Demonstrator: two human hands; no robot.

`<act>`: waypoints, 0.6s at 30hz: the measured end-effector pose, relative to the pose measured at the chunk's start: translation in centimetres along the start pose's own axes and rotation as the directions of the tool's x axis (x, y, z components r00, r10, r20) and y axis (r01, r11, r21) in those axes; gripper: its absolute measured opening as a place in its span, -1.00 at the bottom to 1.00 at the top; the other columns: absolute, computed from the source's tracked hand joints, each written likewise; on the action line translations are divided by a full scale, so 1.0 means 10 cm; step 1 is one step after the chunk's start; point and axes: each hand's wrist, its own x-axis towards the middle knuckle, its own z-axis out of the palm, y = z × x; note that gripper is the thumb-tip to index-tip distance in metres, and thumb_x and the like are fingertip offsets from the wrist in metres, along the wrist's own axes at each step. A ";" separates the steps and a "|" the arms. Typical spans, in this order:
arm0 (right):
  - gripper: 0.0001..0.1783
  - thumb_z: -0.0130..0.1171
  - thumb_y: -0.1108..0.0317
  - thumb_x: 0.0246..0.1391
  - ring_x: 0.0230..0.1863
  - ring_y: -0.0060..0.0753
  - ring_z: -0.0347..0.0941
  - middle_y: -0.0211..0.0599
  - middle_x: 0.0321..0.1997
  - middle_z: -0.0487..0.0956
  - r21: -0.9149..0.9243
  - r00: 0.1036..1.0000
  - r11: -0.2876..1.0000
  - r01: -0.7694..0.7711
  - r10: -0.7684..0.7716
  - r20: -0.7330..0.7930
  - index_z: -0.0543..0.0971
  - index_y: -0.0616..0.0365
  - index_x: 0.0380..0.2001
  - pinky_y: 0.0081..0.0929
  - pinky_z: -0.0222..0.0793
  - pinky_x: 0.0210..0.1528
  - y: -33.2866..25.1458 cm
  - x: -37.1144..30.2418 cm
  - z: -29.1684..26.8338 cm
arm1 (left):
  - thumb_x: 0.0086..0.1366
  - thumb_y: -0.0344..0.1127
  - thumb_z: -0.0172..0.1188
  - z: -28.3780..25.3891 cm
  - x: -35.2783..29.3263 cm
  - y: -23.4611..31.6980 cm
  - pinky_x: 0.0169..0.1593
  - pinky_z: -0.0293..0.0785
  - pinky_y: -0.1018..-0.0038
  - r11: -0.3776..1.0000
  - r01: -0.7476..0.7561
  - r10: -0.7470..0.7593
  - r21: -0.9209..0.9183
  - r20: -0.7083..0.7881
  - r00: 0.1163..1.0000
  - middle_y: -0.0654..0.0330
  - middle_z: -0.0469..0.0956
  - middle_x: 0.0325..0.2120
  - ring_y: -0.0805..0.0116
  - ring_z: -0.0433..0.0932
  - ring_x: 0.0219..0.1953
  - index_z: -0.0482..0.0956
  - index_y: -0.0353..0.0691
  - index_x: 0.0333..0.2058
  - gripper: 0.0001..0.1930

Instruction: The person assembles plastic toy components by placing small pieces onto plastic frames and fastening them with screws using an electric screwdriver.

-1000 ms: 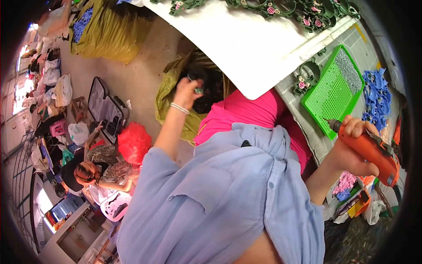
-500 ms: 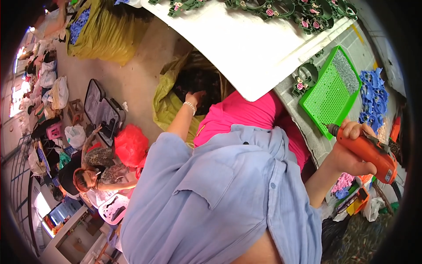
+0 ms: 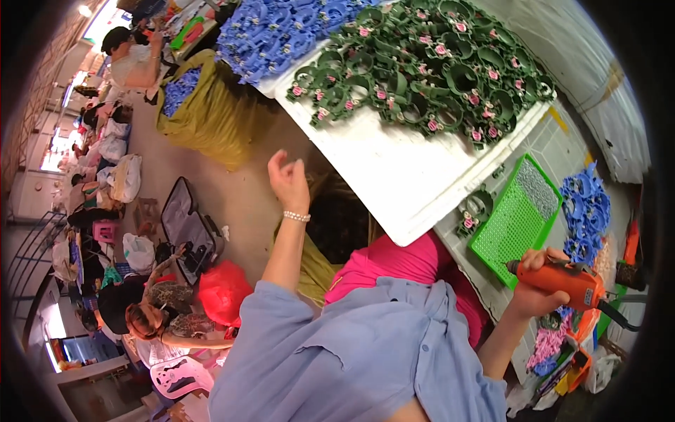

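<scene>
My right hand (image 3: 540, 288) is wrapped round an orange power screwdriver (image 3: 562, 283) with a dark cord at its back end. The tool's dark nose points left, over the lower end of a green perforated tray (image 3: 512, 226) that has small silvery pieces (image 3: 538, 186) heaped at its far end. My left hand (image 3: 290, 184), a beaded bracelet at its wrist, is raised above the yellow sack (image 3: 316, 274) with dark contents (image 3: 339, 221). Its fingers are loosely bent and apart, and nothing shows in them. Right of it lies a white board (image 3: 394, 190) piled with dark green ring-shaped pieces (image 3: 436, 70) bearing pink flowers.
Blue pieces (image 3: 281, 35) are heaped beyond the board, and more blue ones (image 3: 585, 211) lie right of the tray. One green ring (image 3: 477, 207) sits beside the tray. On the floor at left are another yellow sack (image 3: 211, 119), a suitcase (image 3: 188, 225) and a red bag (image 3: 223, 292). A person (image 3: 151, 320) sits nearby.
My left hand has come up out of the yellow sack toward the board's edge. The view has shifted, showing more of the board's far side. My right hand still grips the screwdriver.
</scene>
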 end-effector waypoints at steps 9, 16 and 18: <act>-0.07 0.07 -0.45 -0.18 -0.49 -0.46 0.28 -0.31 -0.47 0.40 -0.020 0.999 0.999 -0.033 0.032 -0.033 0.33 0.29 -0.12 -0.51 0.20 -0.37 0.06 0.02 -0.02 | -0.11 -0.14 0.34 0.59 0.74 0.70 -0.08 0.35 0.32 0.607 -0.605 0.388 0.516 0.471 0.792 0.06 0.48 -0.25 0.08 0.40 -0.19 0.47 -0.30 -0.15 -0.46; -0.07 0.08 -0.45 -0.19 -0.49 -0.48 0.28 -0.33 -0.48 0.39 -0.021 0.997 0.997 -0.069 0.068 -0.034 0.33 0.27 -0.12 -0.52 0.21 -0.36 0.07 0.00 -0.04 | -0.14 -0.13 0.34 0.67 0.76 0.63 -0.07 0.33 0.29 0.551 -0.591 0.252 0.589 0.558 0.791 0.07 0.49 -0.23 0.08 0.39 -0.17 0.48 -0.29 -0.15 -0.44; -0.07 0.08 -0.45 -0.19 -0.49 -0.49 0.28 -0.33 -0.47 0.39 -0.022 0.997 0.997 -0.070 0.069 -0.039 0.32 0.27 -0.12 -0.52 0.21 -0.36 0.06 0.00 -0.06 | -0.15 -0.20 0.34 0.68 0.72 0.63 -0.07 0.33 0.31 0.614 -0.566 0.305 0.550 0.496 0.813 0.08 0.50 -0.24 0.08 0.40 -0.18 0.48 -0.28 -0.16 -0.47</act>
